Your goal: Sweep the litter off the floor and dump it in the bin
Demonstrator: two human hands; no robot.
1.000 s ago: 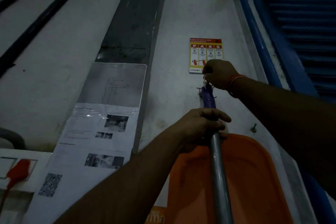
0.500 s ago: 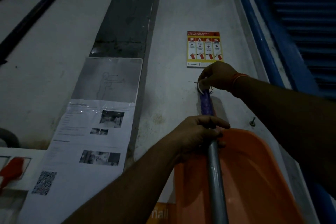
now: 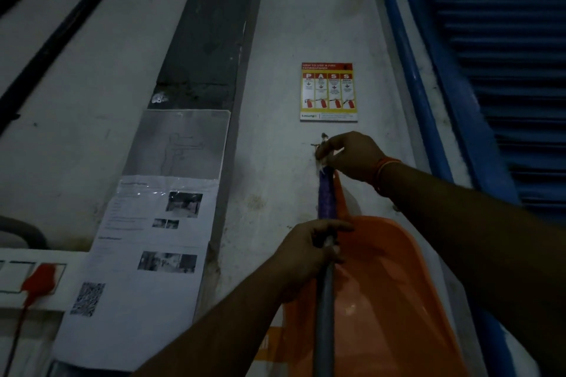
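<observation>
At wall | left hand (image 3: 306,251) grips handle (image 3: 325,300) | right hand (image 3: 349,156) pinches its loop (image 3: 321,162)

Just above the right hand (image 3: 352,156), a small poster (image 3: 329,92) is fixed to the wall; its red heading is read as "HOW TO USE A FIRE EXTINGUISHER", with the large letters "P A S S" beneath. A QR code (image 3: 87,298) is printed on a paper sheet left of the left hand (image 3: 309,249); its small text cannot be read.

Bare wall (image 3: 275,162) left of handle (image 3: 325,300); orange dustpan (image 3: 382,285) crowds right
</observation>
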